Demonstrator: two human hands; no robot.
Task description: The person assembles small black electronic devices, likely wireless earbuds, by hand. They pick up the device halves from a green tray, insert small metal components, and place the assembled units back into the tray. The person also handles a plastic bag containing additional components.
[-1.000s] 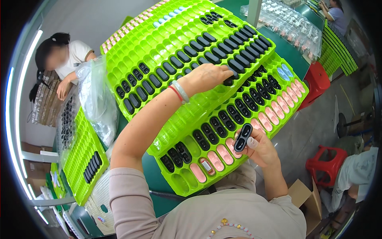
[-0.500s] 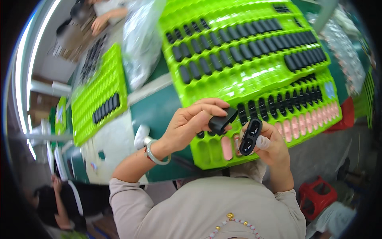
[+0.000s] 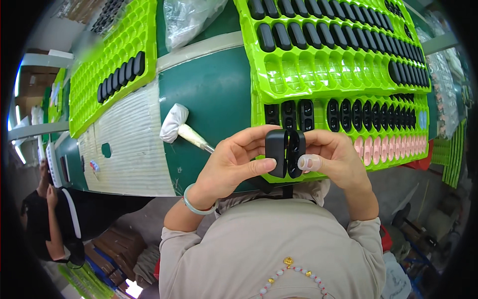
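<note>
Left hand [image 3: 230, 163] clamped on a black shell [image 3: 275, 153]: thumb on the near end of its outer face, fingers behind the far end. Right hand [image 3: 342, 158] grips a black insert [image 3: 297, 152] with glossy cavities, thumb in a clear finger cot [image 3: 309, 162] at its right edge. Hands close together, only the two parts between them.

Both parts are in front of the torso, held up over the near edge of the green lower tray [image 3: 319, 119]. Shell long axis runs near-to-far, upright in view; smooth outer face points left, and its other side is toward the insert. Insert long axis about parallel, stood nearly edge-on just right of the shell. Dark narrow gap along the middle; can't tell if they touch anywhere.

Lower tray: black inserts [image 3: 357, 114] in a row, long axes near-to-far, pink inserts [image 3: 377, 149] in the row nearer the person. Green upper tray [image 3: 318, 74] overlaps its far side, holding rows of black shells, also lengthwise near-to-far.

Left of the hands: mallet [image 3: 175, 122] with white-wrapped head on the green table [image 3: 214, 94], handle slanting toward the left hand. Ribbed mat [image 3: 132, 144] further left; co-worker in dark clothes [image 3: 94, 212], lower left.
</note>
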